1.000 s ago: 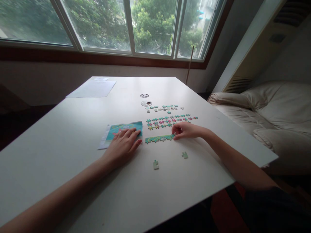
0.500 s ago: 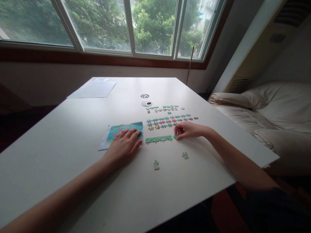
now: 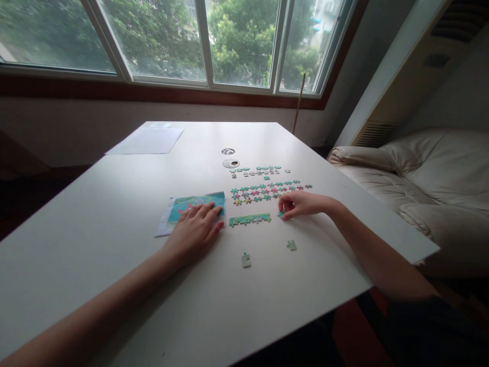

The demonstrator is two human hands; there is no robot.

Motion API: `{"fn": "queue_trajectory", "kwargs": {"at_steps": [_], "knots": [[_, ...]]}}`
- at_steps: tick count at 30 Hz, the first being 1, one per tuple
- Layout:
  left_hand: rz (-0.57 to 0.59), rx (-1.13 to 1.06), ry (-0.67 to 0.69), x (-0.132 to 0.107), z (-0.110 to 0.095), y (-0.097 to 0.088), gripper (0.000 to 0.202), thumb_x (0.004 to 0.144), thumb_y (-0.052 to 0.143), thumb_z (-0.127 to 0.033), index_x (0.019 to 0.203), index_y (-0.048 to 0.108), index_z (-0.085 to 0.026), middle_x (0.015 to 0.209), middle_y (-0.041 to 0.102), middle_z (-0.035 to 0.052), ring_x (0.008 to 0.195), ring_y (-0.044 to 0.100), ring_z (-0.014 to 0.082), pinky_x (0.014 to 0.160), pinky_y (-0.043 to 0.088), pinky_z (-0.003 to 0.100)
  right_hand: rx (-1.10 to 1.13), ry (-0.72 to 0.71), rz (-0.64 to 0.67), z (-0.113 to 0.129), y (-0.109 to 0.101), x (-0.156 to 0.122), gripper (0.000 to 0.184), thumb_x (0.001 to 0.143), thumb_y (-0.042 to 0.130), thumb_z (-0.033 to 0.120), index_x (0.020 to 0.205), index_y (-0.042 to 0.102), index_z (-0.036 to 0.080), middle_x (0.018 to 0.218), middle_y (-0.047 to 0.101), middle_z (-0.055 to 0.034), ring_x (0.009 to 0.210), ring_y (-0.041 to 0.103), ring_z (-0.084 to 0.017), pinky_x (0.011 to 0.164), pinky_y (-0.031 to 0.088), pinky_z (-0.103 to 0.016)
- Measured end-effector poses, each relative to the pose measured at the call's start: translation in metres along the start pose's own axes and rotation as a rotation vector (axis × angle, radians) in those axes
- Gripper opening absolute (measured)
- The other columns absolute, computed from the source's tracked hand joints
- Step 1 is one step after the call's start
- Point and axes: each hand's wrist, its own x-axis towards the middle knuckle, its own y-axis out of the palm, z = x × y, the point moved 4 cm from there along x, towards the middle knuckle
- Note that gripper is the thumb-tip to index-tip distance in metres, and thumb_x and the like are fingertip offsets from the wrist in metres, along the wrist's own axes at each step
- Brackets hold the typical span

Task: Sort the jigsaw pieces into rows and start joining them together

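My left hand (image 3: 194,229) lies flat with its fingers stretched out on a teal picture card (image 3: 191,204) on the white table (image 3: 114,214). A joined strip of green puzzle pieces (image 3: 250,219) lies just to the right of it. My right hand (image 3: 300,204) is curled at the strip's right end, its fingertips pinching a small teal puzzle piece (image 3: 280,214) that sits a little apart from the strip. Rows of loose teal, pink and yellow pieces (image 3: 267,191) lie beyond the strip. Two pale green pieces (image 3: 245,260) (image 3: 291,245) lie nearer to me.
A sheet of paper (image 3: 147,140) lies at the table's far left. Two round cable holes (image 3: 230,163) are set in the tabletop beyond the pieces. A cream sofa (image 3: 420,178) stands close to the table's right edge. Windows run along the far wall.
My right hand has drawn to the right, away from the strip's end, taking a small teal piece with it. My left hand has stayed on the card.
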Motion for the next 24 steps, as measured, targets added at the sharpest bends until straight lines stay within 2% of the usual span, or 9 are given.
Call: {"fn": "queue_trajectory", "kwargs": {"at_steps": [17, 21, 24], "knots": [[-0.026, -0.05, 0.014, -0.0004, -0.0007, -0.0013, 0.042, 0.089, 0.031, -0.039, 0.122, 0.046, -0.019, 0.127, 0.046, 0.0108, 0.118, 0.036, 0.0292, 0.097, 0.027, 0.052, 0.036, 0.009, -0.008, 0.0022, -0.0004, -0.0016, 0.03, 0.067, 0.063, 0.038, 0.087, 0.058, 0.017, 0.07, 0.054, 0.0001, 0.06, 0.047, -0.009, 0.054, 0.035, -0.02], [-0.069, -0.061, 0.027, -0.0009, -0.0006, -0.0031, 0.041, 0.088, 0.034, -0.037, 0.12, 0.046, -0.017, 0.125, 0.047, 0.0126, 0.116, 0.038, 0.0296, 0.096, 0.028, 0.051, 0.035, 0.001, -0.005, 0.0018, -0.0009, -0.0009, 0.031, 0.067, 0.063, 0.039, 0.087, 0.058, 0.017, 0.069, 0.054, 0.0008, 0.06, 0.047, -0.009, 0.054, 0.035, -0.02], [-0.114, -0.097, 0.099, -0.0025, -0.0048, -0.0075, 0.037, 0.088, 0.035, -0.036, 0.117, 0.049, -0.018, 0.121, 0.049, 0.012, 0.113, 0.04, 0.0284, 0.096, 0.029, 0.049, 0.027, -0.002, -0.004, 0.0018, -0.0011, -0.0007, 0.031, 0.067, 0.063, 0.039, 0.087, 0.058, 0.016, 0.069, 0.053, 0.0009, 0.06, 0.047, -0.009, 0.054, 0.035, -0.02]]}}
